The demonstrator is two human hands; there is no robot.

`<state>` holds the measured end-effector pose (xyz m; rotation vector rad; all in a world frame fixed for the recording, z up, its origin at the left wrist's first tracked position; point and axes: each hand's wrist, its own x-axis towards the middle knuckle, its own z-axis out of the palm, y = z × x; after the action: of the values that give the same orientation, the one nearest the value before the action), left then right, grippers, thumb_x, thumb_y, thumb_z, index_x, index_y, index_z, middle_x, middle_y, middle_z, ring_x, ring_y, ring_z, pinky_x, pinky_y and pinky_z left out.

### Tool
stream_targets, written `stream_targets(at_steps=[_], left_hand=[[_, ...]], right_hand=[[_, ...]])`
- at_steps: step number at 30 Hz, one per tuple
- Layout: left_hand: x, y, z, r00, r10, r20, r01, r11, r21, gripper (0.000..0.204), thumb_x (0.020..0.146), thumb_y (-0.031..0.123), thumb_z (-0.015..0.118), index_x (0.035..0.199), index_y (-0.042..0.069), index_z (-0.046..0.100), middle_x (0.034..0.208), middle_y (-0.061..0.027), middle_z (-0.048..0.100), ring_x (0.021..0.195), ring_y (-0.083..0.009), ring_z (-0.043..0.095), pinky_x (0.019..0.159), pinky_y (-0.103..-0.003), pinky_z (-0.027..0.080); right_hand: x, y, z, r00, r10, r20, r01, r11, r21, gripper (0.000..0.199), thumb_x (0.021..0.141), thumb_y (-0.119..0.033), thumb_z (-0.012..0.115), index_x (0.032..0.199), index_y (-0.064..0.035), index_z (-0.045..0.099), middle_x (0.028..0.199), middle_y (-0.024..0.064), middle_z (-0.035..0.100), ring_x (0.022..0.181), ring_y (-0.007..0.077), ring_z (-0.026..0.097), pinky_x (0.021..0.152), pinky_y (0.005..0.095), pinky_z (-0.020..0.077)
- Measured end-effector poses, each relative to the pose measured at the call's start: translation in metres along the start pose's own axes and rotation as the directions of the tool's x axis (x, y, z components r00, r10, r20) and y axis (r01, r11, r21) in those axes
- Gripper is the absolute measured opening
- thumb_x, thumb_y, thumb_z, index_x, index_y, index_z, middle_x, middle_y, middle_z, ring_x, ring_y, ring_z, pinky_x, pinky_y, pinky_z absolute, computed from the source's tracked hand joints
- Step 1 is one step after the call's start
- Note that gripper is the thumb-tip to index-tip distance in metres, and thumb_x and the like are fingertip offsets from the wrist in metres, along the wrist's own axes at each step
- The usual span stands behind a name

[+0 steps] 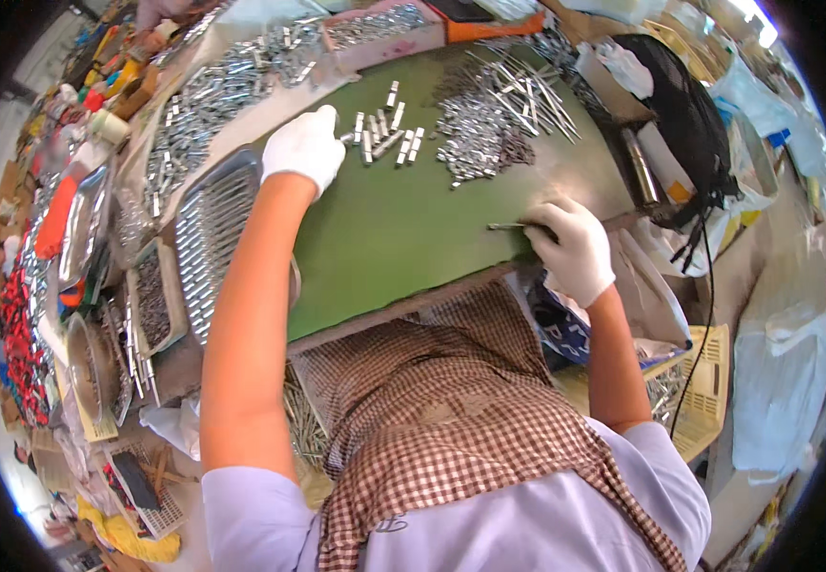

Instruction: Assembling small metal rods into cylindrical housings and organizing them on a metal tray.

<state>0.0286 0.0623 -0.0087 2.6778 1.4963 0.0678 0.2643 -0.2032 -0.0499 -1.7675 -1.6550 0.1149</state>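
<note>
My left hand point(303, 150), in a white glove, is at the left side of the green work surface point(375, 248). Its fingers are closed, with the end of a small metal cylinder point(346, 138) showing at the fingertips. Just right of it, several short silvery cylinders point(381, 124) lie in a loose group. My right hand point(573, 250), also gloved, is near the table's front right edge. It is closed around a thin metal rod point(503, 227) that points left; the rod's other end is hidden in the hand.
A heap of small metal parts point(470, 138) and long thin rods point(532, 95) lie at the back. Left of my forearm stands a tray of metal rods point(211, 224), with loose cylinders point(208, 114) beyond it. A pink box point(379, 48) is at the far edge; a yellow crate point(713, 391) is lower right.
</note>
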Motion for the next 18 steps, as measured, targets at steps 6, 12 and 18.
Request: stream_targets(at_steps=[6,12,18], left_hand=[[-0.113,0.089,0.015,0.906,0.419,-0.056,-0.409,0.834,-0.372,0.015,0.087,0.021,0.064,0.097,0.01,0.069,0.087,-0.0126,0.064,0.084,-0.0314,0.064,0.078,-0.042,0.052],[-0.132,0.102,0.053,0.91,0.267,-0.318,-0.394,0.798,-0.457,0.011,0.08,0.014,0.072,0.089,0.009,0.071,0.085,-0.0093,0.063,0.081,-0.0307,0.062,0.075,-0.042,0.049],[-0.131,0.102,0.054,0.902,0.268,-0.338,-0.409,0.781,-0.472,0.012,0.078,0.013,0.074,0.089,0.009,0.07,0.085,-0.0095,0.062,0.082,-0.0307,0.062,0.075,-0.042,0.049]], right_hand=[[0.001,0.002,0.006,0.999,-0.045,0.019,0.046,0.998,-0.042,0.013,0.079,-0.009,0.071,0.092,-0.01,0.07,0.089,0.01,0.065,0.088,0.0331,0.063,0.079,0.0434,0.0516],[0.011,0.007,0.005,0.989,-0.146,0.02,0.147,0.982,-0.123,0.012,0.079,-0.008,0.07,0.09,-0.0114,0.069,0.089,0.0082,0.066,0.09,0.032,0.062,0.084,0.0426,0.0499],[0.017,0.005,0.002,0.986,-0.138,0.089,0.144,0.987,-0.07,0.011,0.079,-0.008,0.07,0.089,-0.0119,0.069,0.089,0.0061,0.066,0.092,0.0316,0.063,0.085,0.0426,0.0496]])
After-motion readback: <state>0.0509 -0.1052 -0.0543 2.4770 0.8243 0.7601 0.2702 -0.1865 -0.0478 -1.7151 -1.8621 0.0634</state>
